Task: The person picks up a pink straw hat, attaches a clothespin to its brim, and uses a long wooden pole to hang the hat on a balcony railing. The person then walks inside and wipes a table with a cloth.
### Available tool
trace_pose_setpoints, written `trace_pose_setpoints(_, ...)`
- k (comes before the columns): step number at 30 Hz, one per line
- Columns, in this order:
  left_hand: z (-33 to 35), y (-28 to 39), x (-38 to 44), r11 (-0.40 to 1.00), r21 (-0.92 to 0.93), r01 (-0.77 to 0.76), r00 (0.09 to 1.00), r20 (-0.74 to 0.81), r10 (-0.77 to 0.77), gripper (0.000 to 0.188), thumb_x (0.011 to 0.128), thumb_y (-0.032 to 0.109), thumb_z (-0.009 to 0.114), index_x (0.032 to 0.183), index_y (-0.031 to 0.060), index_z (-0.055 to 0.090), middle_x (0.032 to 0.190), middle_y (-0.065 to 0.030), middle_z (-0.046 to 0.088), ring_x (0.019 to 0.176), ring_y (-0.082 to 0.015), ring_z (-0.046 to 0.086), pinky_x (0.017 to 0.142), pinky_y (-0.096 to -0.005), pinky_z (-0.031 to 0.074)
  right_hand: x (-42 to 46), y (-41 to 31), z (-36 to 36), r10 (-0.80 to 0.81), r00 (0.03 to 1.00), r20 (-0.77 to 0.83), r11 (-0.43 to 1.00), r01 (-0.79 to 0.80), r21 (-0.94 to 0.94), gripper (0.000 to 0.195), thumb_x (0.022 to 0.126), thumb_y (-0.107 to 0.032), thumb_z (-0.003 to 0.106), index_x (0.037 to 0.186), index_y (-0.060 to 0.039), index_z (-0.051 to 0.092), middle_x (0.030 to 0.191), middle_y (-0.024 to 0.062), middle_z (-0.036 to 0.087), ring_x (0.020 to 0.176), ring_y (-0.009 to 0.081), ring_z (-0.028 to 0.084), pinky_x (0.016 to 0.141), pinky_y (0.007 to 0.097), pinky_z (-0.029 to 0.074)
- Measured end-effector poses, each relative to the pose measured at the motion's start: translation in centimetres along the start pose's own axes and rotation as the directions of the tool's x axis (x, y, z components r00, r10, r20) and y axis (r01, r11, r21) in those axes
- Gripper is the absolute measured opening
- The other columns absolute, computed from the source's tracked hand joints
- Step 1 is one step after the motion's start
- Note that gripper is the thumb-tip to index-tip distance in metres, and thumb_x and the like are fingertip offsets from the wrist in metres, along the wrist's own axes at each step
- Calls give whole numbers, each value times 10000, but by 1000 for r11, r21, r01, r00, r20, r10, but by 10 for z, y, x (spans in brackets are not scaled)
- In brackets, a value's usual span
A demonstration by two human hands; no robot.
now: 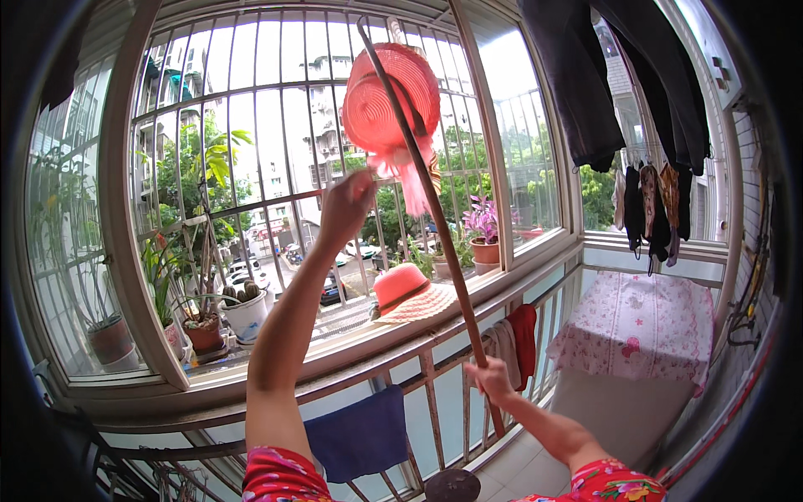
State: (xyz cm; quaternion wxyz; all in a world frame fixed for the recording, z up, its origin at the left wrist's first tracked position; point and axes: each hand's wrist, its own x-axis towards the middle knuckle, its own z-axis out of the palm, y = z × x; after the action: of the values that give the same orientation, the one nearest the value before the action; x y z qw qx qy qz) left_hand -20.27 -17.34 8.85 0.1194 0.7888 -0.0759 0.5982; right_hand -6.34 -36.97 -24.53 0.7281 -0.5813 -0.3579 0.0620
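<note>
My right hand is closed around the lower part of a long brown pole, which rises at a tilt and ends in a metal hook near the top of the window. Behind the pole, a coral woven sun hat with a dark band hangs in front of the window bars, pink fabric trailing below it. My left hand is raised just below and left of this hat, beside the pink fabric; whether its fingers touch the fabric cannot be told. A second coral hat with a patterned brim rests on the window sill.
Potted plants, including a cactus in a white pot and a pink-leaved plant, stand beyond the sill. A blue cloth hangs over the railing. Dark trousers and small garments hang at right above a box-like object under a floral cover.
</note>
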Motion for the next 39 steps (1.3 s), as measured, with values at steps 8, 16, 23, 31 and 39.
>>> trace_pose_setpoints(8,-16,-62,-140,999,-30,-29,967,250,35,176,838,174,596,949,47,645,685,-86,646,563,-144,625,525,-277,496,163,-100,76,-205,968,-146,978,196,-76,304,804,-154,636,547,-71,496,391,15,419,265,104,358,246,272,265)
trace_pose_setpoints(16,-29,-85,-229,902,-167,397,831,484,-276,190,855,154,585,948,0,647,708,-72,660,573,-85,606,541,-230,499,236,-220,115,-112,990,-87,988,102,-119,364,775,-226,683,516,-97,462,410,20,430,263,127,364,239,274,287)
trace_pose_setpoints(23,-29,-98,-252,828,-225,514,772,541,-333,200,851,155,595,948,-12,648,719,-72,662,569,-84,600,532,-225,494,261,-265,136,-102,995,-15,995,102,-16,362,764,-203,690,517,-107,442,422,21,427,284,140,381,268,291,317)
trace_pose_setpoints(31,-29,-98,-258,778,-271,567,747,567,-348,211,862,157,586,931,-32,648,711,-65,651,596,-79,598,547,-215,488,293,-289,134,-49,999,-13,998,48,-29,322,732,-160,679,545,-140,417,454,-8,401,339,114,378,348,295,337)
trace_pose_setpoints(39,-22,-109,-266,738,-266,620,709,594,-380,211,866,162,582,949,-21,646,723,-57,641,612,-72,582,563,-220,481,316,-290,131,-36,999,17,999,37,-8,293,747,-131,646,544,-114,435,455,15,419,327,134,390,344,316,361)
